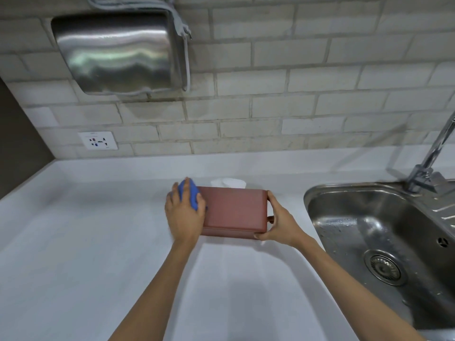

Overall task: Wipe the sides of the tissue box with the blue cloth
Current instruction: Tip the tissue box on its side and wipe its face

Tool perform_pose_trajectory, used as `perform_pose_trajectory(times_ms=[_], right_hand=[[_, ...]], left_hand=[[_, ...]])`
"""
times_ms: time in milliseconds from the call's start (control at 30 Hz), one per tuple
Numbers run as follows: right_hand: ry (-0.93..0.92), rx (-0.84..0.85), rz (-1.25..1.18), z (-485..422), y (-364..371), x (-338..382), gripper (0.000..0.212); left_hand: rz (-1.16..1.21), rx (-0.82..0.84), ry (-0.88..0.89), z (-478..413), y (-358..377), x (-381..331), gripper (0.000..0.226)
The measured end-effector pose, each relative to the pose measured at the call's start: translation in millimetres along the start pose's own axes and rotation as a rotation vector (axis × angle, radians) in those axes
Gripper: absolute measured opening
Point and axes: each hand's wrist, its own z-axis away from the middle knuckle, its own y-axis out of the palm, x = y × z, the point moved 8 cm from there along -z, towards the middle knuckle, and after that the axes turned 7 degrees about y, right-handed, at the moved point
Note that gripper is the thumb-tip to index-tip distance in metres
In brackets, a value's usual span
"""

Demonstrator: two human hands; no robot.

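Head view, frame centre: left hand (185,215) clamps blue cloth (190,196) against tissue box (235,210) end; right hand (278,221) grips opposite end. Risk: hard push slides box toward sink (320,193).

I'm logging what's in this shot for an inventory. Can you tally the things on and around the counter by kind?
Tissue box: 1
Blue cloth: 1
Sink: 1
Tap: 1
Wall socket: 1
Hand dryer: 1
Hands: 2, left hand and right hand
Total: 8
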Motion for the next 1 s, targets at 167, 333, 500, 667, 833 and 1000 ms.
perform_pose_trajectory(times_ms=[167, 333, 500, 667, 833, 1000], right_hand=[[-0.056, -0.124, 0.069, 7.2, 3.8, 14.0, 0.111], [-0.129, -0.301, 0.238, 12.2, 19.1, 42.6, 0.117], [-0.290, -0.544, 0.505, 27.1, 27.4, 83.0, 0.109], [-0.516, -0.755, 0.673, 42.6, 52.0, 106.1, 0.101], [-0.649, -0.768, 0.760, 52.4, 77.7, 104.4, 0.094], [-0.734, -0.723, 0.804, 57.1, 95.1, 96.9, 0.093]], left_hand=[[0.018, -0.026, -0.065, 18.2, 0.4, -11.1, 0.058], [0.150, 0.052, 0.017, 49.8, 21.3, -56.1, 0.057], [0.466, -0.052, -0.350, 46.7, 9.3, -30.7, 0.055], [0.788, 0.071, -0.761, 54.0, 14.1, 0.3, 0.088], [1.062, 0.151, -0.820, 64.1, 23.4, 21.8, 0.035], [1.128, 0.130, -0.763, 72.2, 32.4, 34.6, 0.012]])
